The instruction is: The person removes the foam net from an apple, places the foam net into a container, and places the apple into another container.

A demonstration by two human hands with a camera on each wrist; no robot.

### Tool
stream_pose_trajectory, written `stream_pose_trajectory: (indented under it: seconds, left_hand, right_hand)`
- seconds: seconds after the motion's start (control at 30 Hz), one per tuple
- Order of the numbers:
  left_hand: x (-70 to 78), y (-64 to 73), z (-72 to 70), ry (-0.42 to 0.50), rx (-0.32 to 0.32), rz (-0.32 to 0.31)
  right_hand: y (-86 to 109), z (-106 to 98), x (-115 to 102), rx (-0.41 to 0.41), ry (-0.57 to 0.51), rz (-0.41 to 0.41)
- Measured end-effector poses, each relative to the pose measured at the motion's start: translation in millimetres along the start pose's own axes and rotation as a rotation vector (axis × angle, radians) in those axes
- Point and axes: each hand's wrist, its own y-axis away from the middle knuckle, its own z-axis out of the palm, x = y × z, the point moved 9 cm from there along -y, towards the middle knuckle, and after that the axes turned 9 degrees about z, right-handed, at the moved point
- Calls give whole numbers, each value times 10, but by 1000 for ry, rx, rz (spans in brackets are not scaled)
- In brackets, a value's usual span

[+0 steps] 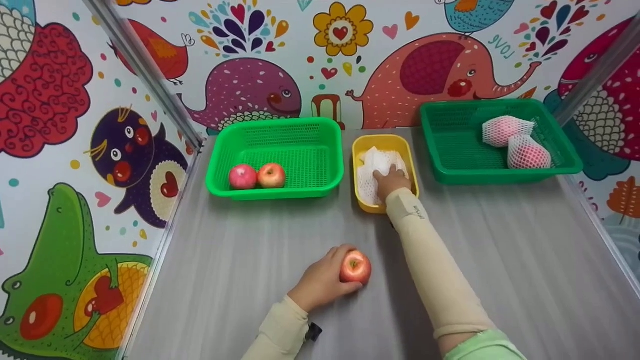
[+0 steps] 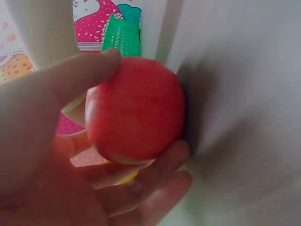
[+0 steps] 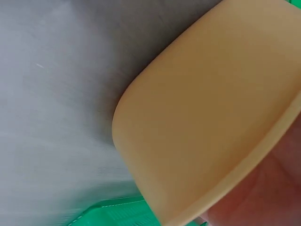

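Observation:
My left hand (image 1: 325,280) grips a red apple (image 1: 355,267) low at the table, in front of the yellow basket. In the left wrist view the thumb lies over the apple (image 2: 136,108) on one side and the fingers curve round the other. My right hand (image 1: 394,184) reaches down into the yellow basket (image 1: 361,199), thumb and fingers spread on the white foam nets (image 1: 370,182) there. The right wrist view shows mostly the outer wall of the yellow basket (image 3: 202,108), which hides the fingertips.
A light green basket (image 1: 315,191) at the back left holds two apples (image 1: 271,175). At the back right, a dark green basket (image 1: 450,176) holds two fruits in white foam nets (image 1: 529,152). Printed walls (image 1: 320,105) enclose the grey table (image 1: 240,250) at the back and sides.

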Motion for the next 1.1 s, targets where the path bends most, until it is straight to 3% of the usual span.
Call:
stream_pose_trajectory:
  seconds: [0.13, 0.3, 0.4, 0.63, 0.77, 0.87, 0.97, 1.1]
  left_hand:
    - [9, -39, -63, -7, 28, -2]
    - [65, -138, -330, -29, 115, 37]
    - [88, -224, -596, -60, 198, 77]
    - [18, -479, -1373, -221, 395, 125]
    - [-172, -653, -1746, -257, 427, 86]
    - [-415, -782, -1919, -232, 428, 13]
    - [-671, -890, -1987, -230, 407, -45]
    - [-927, -978, -2000, -301, 356, -81]
  right_hand:
    - [-16, -16, 16, 2, -6, 10]
    - [-32, -52, 32, 14, -12, 8]
    - [-37, -69, 40, 16, -9, 9]
    - [-36, -74, 69, 16, -17, 10]
    - [-22, -65, 70, 17, -27, 7]
    - [-14, -42, 59, 19, -14, 5]
    - [-24, 3, 43, 19, -9, 0]
    - [-51, 61, -4, 17, -14, -15]
